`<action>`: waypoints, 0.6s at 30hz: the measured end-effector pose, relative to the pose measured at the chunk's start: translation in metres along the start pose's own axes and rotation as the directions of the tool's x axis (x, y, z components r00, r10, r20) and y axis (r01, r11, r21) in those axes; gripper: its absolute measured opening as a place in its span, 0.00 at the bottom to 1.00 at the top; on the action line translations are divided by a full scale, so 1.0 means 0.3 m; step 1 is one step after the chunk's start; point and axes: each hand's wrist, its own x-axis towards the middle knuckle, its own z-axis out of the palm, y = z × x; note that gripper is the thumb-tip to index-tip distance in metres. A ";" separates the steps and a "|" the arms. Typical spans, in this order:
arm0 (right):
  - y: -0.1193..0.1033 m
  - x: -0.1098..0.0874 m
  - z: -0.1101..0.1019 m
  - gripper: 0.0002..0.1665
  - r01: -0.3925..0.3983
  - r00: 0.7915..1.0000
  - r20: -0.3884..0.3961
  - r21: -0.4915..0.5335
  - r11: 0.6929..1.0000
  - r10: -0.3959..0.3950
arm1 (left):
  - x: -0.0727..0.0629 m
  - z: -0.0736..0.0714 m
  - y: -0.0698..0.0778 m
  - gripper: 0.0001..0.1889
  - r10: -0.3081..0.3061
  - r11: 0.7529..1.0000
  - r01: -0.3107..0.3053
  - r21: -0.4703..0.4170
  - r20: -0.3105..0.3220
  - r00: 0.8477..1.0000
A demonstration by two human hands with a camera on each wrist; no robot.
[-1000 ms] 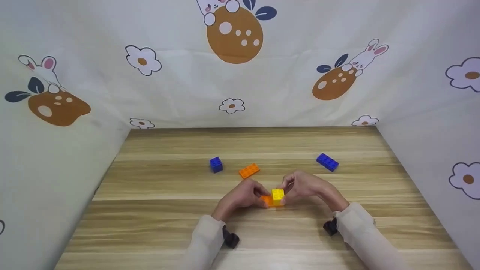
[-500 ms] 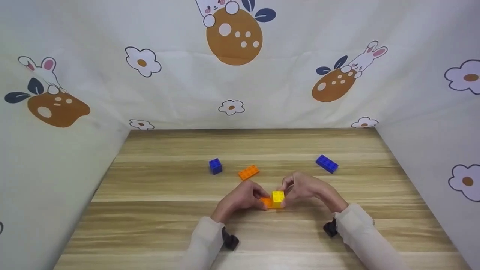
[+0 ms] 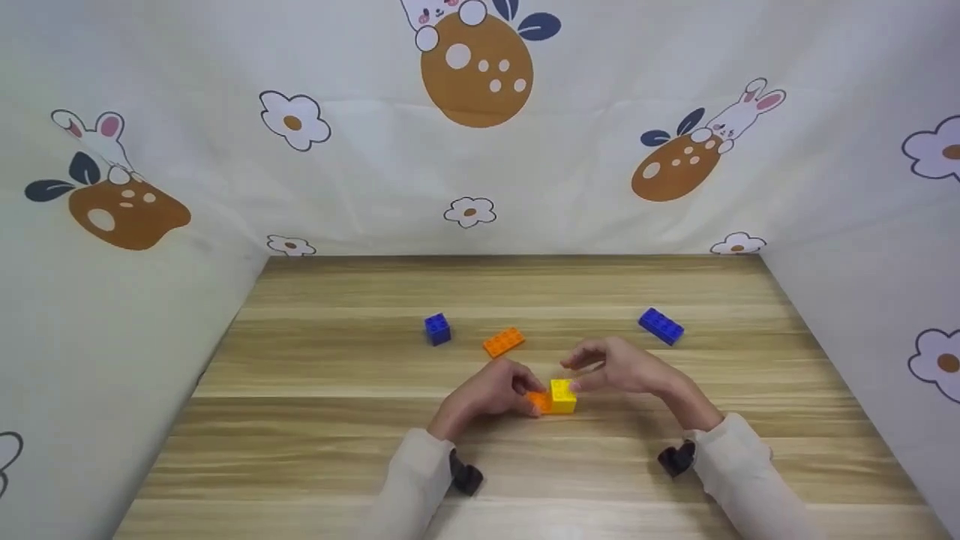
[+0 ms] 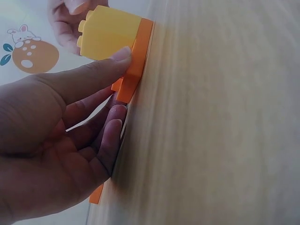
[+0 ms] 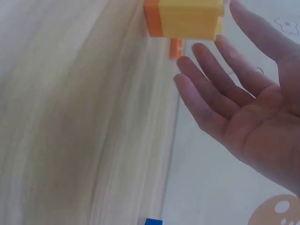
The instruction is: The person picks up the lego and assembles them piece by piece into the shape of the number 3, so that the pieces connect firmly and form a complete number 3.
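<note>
A square yellow building block [image 3: 563, 396] sits on the right end of a flat orange building block [image 3: 539, 401] on the wooden table. With thumb and fingers, my left hand [image 3: 495, 390] pinches the orange block's left end, as the left wrist view also shows: the thumb [image 4: 123, 55] lies along its side, close under the yellow block [image 4: 110, 33]. My right hand [image 3: 619, 366] hovers just right of the yellow block, thumb and fingers spread apart. In the right wrist view its fingers [image 5: 211, 89] are loosely extended and grip nothing.
Behind the hands lie a second flat orange block [image 3: 504, 343], a square blue block [image 3: 437, 329] to its left and a longer blue block [image 3: 661, 326] at the right. Patterned cloth [image 3: 375, 180] walls in the table [image 3: 330, 300] at the back and sides.
My right hand has let go of the yellow block and moved slightly up and right, its fingers opening. The left hand still pinches the orange block. The head view has shifted slightly.
</note>
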 end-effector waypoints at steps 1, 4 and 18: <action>-0.001 -0.002 -0.008 0.24 0.009 0.999 -0.032 -0.001 1.000 -0.009 | -0.001 -0.001 0.000 0.13 -0.001 1.000 0.001 0.000 0.000 1.000; -0.003 -0.015 -0.029 0.25 0.034 0.991 -0.129 -0.011 0.999 -0.035 | -0.003 -0.001 -0.001 0.13 -0.015 1.000 0.015 -0.004 0.002 1.000; 0.015 -0.100 -0.148 0.27 0.060 0.864 -0.502 0.046 0.997 -0.029 | -0.006 0.002 -0.001 0.13 -0.047 0.998 0.047 -0.043 0.010 0.999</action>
